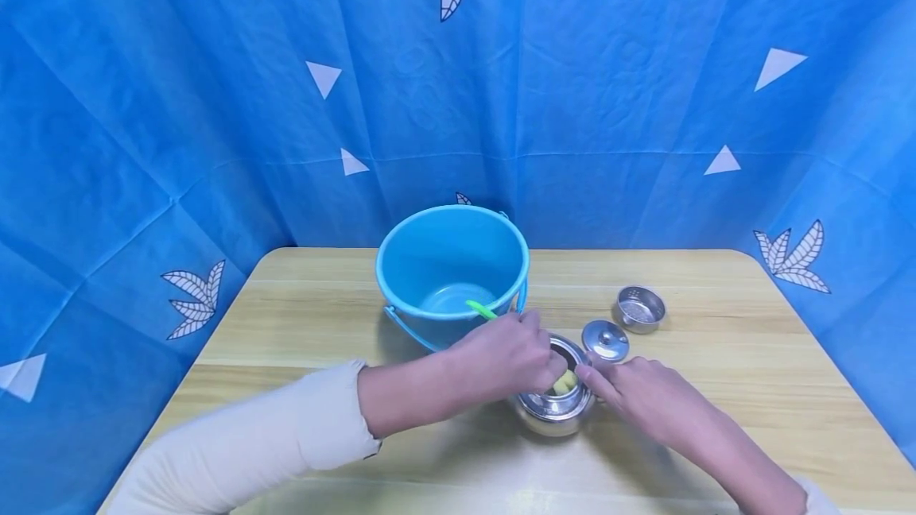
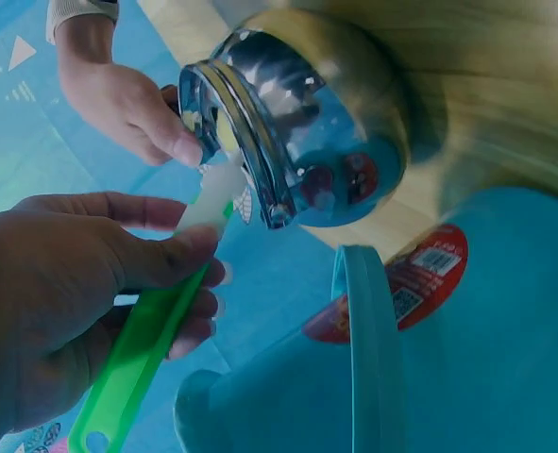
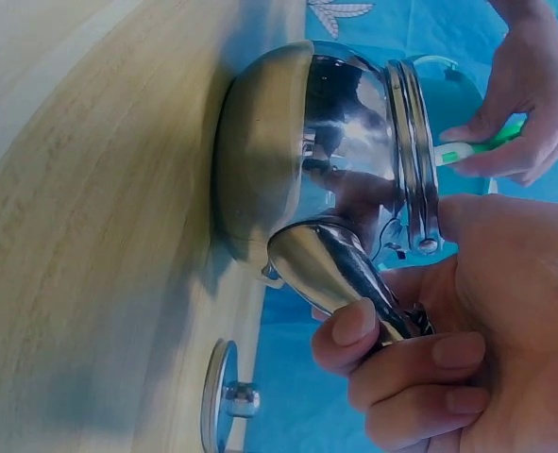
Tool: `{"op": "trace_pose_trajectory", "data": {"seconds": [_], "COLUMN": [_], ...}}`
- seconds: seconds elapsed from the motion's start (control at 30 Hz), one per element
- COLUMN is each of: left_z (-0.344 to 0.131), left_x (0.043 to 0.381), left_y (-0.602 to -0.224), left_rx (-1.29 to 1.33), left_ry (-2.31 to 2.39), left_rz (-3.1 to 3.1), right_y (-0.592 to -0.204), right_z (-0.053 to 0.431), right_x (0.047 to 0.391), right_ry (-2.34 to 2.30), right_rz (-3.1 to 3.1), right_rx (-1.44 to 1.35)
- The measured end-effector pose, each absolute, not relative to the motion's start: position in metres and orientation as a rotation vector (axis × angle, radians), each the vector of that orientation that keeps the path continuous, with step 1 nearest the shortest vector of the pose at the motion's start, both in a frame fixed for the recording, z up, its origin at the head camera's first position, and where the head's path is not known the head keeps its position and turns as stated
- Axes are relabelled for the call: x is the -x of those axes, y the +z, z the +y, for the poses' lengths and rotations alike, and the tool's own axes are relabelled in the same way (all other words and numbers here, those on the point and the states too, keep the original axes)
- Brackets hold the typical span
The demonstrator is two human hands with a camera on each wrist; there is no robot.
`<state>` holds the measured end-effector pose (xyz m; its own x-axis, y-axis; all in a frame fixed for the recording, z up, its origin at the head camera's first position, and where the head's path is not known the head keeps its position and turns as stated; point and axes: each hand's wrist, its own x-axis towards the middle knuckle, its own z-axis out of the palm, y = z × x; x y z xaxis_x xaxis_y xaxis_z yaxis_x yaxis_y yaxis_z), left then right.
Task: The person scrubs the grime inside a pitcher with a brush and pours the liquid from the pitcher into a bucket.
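Observation:
A shiny metal teapot (image 1: 554,422) without its lid stands on the table, its round mouth facing up. My left hand (image 1: 510,352) pinches the green and white handle of a sponge brush (image 2: 146,344) between thumb and fingers, right above that mouth. The brush's yellow sponge head (image 1: 565,382) shows inside the teapot's opening; its lower end is hidden. On the other side, my right hand (image 3: 477,330) grips the teapot's spout (image 3: 330,264) with curled fingers, and its thumb lies at the rim.
Behind the teapot stands a blue bucket (image 1: 401,269) with its handle hanging down. The metal lid (image 1: 605,340) lies right of the teapot, beside a small metal strainer (image 1: 640,308). A blue patterned curtain (image 1: 608,102) surrounds the wooden table (image 1: 300,308).

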<state>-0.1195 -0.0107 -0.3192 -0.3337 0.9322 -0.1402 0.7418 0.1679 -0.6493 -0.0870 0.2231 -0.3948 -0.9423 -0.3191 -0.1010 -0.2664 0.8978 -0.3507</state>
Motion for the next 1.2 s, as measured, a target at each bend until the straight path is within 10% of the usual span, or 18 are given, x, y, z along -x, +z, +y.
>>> {"op": "trace_pose_trajectory", "data": {"seconds": [1.2], "left_z": [-0.019], "left_x": [0.100], "left_y": [-0.333], "left_rx": [1.343], "left_ry": [1.199], "left_rz": [-2.021], "right_y": [-0.392], "right_z": [0.224], "right_x": [0.086], "right_ry": [-0.525], "right_rz": [2.887], "right_rx": [0.446]}}
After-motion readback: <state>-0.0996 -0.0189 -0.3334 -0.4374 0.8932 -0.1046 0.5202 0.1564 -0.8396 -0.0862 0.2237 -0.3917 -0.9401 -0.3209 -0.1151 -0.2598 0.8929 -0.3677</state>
